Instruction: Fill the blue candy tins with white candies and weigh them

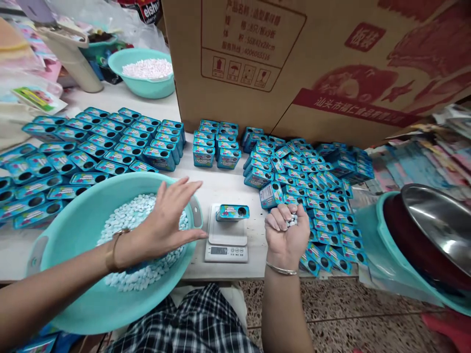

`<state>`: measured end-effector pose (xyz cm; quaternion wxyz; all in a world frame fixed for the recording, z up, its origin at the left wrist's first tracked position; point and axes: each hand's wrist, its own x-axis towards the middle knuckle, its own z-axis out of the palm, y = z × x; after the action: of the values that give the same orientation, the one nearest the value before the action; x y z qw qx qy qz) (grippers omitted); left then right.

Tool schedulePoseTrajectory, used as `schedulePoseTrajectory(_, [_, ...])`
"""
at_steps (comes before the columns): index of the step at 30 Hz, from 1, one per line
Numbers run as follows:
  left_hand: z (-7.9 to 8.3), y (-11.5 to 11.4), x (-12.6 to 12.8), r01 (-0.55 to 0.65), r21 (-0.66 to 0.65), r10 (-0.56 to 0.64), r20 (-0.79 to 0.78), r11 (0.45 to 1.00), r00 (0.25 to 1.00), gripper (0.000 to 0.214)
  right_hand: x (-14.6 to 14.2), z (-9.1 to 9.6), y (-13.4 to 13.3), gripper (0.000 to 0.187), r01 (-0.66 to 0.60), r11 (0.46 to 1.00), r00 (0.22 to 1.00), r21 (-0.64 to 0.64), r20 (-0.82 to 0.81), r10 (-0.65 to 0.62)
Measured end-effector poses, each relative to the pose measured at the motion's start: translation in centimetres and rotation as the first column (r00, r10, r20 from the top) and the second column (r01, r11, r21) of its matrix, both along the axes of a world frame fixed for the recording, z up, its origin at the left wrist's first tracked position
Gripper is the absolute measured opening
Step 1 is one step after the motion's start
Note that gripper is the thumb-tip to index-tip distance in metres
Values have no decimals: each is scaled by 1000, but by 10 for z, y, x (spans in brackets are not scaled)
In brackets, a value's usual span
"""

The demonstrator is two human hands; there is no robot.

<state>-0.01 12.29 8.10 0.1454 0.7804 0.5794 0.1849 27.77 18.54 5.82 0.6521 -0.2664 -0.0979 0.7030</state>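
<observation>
While a tall cardboard box (pixel 243 100) closes off the back of the desk (pixel 255 242), packed rows of blue tins (pixel 121 142) stand to your left, two short columns of tins (pixel 217 144) sit in the middle, and a dense block of tins (pixel 312 191) spreads right up behind your right hand (pixel 287 233). A wide turquoise basin (pixel 73 294) takes up the near left, with your left forearm reaching across it and covering part of the pale-blue candies (pixel 127 215) inside; farther back is a smaller basin (pixel 147 89), and at the far right a steel bowl (pixel 437 220) tops some stacked basins. Between your hands lies the scale (pixel 227 239), bearing one upright tin (pixel 230 214), its round hole toward the right. Your left hand (pixel 164 223) is spread wide, just left of that tin — not touching it. Your right hand, fingers curled tight around a few pale pieces (pixel 293 220), is beyond the scale's right edge — also apart from the tin.
</observation>
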Motion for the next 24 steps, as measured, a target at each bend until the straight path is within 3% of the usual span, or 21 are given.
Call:
schedulePoseTrajectory(5, [0, 24, 38, 187, -53, -190, -45, 981, 981, 82, -10, 8, 2, 23, -30, 999, 999, 15, -11, 30])
schedulePoseTrajectory(9, [0, 38, 66, 267, -46, -270, -82, 963, 959, 79, -13, 13, -2, 23, -15, 1000, 999, 17, -41, 16])
schedulePoseTrajectory(16, [-15, 46, 79, 232, -65, -239, -121, 970, 964, 75, -24, 14, -2, 22, 67, 996, 997, -56, -26, -69])
schedulePoseTrajectory(24, [-29, 58, 86, 190, -126, -183, 66, 974, 981, 53, -60, 10, 9, 24, 168, 986, 973, -5, 161, -165])
